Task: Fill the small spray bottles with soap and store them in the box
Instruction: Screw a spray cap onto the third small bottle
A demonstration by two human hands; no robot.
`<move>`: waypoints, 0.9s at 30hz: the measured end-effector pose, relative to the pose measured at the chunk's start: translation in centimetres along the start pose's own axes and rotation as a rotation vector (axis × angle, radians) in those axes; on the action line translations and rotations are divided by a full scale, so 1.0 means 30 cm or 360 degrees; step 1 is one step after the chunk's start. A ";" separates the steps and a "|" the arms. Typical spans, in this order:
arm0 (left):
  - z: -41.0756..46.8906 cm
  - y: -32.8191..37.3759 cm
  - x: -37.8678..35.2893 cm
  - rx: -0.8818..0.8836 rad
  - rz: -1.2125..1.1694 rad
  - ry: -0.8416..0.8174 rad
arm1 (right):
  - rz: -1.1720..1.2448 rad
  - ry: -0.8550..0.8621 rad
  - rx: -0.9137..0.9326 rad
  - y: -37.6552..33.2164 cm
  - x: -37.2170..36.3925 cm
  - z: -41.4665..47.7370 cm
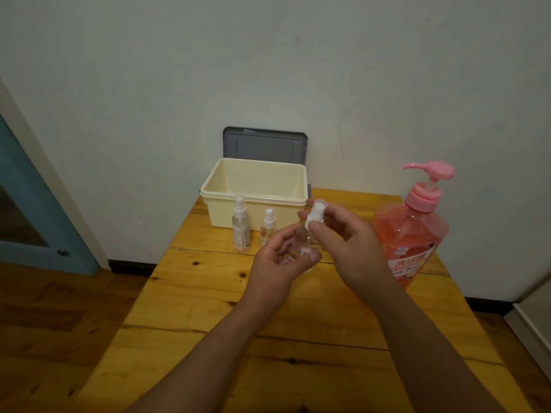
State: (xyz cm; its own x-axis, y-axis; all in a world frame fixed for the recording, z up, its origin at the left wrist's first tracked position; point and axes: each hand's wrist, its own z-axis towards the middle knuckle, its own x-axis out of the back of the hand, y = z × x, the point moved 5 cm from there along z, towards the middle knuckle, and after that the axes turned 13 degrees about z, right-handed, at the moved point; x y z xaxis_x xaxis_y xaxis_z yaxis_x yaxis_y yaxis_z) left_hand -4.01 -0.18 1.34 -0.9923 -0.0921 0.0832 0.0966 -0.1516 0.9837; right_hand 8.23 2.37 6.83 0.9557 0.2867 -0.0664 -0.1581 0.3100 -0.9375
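My left hand (278, 259) grips the body of a small clear spray bottle (302, 236) above the wooden table (208, 308). My right hand (346, 236) pinches that bottle's white spray head (405, 214) between thumb and fingers. Two more small spray bottles stand in front of the box: a taller one (241, 225) and a shorter one (268, 226). The cream plastic box (256, 192) sits open at the table's far edge and looks empty. A large pink soap bottle (413, 234) with a pump stands at the right.
The box's grey lid (265, 144) leans upright against the white wall behind the box. A blue door (26, 204) stands at the left. The table's near half holds only my forearms.
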 end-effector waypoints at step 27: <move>-0.007 0.002 -0.001 -0.0039 0.0025 0.0004 | -0.0061 0.0084 -0.0046 0.011 0.008 0.005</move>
State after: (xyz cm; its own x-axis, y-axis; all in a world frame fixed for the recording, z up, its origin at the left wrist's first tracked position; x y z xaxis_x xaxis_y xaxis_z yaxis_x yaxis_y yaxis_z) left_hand -3.95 -0.38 1.37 -0.9904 -0.0974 0.0982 0.1141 -0.1739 0.9781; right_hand 8.39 2.68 6.56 0.9728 0.2267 -0.0475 -0.1147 0.2934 -0.9491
